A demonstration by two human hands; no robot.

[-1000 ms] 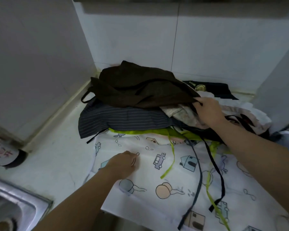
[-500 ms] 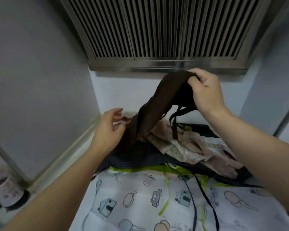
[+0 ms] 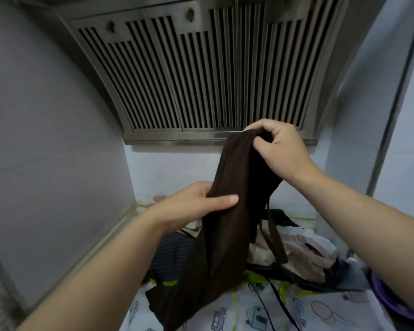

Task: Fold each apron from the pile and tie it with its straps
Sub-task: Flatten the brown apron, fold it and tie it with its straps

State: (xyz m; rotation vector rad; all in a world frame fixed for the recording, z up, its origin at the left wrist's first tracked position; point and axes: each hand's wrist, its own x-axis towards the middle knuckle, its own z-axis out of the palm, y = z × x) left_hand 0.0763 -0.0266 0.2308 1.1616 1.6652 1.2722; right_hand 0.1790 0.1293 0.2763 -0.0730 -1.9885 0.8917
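hanging from the curled right hand (image 3: pixel 285 151), the brown apron (image 3: pixel 227 235) is pinched lower down by the left hand (image 3: pixel 191 206), above the pile (image 3: pixel 304 256).

Brown apron (image 3: pixel 227 223): matt cloth. Range hood (image 3: pixel 189 75): brushed metal, slatted. Wall (image 3: pixel 46 139): smooth tile.

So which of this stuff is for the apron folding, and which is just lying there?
For the job: brown apron, gripped by left hand and right hand; its dangling strap; pile of aprons below.
Just there: vent hood; purple thing at the right edge.
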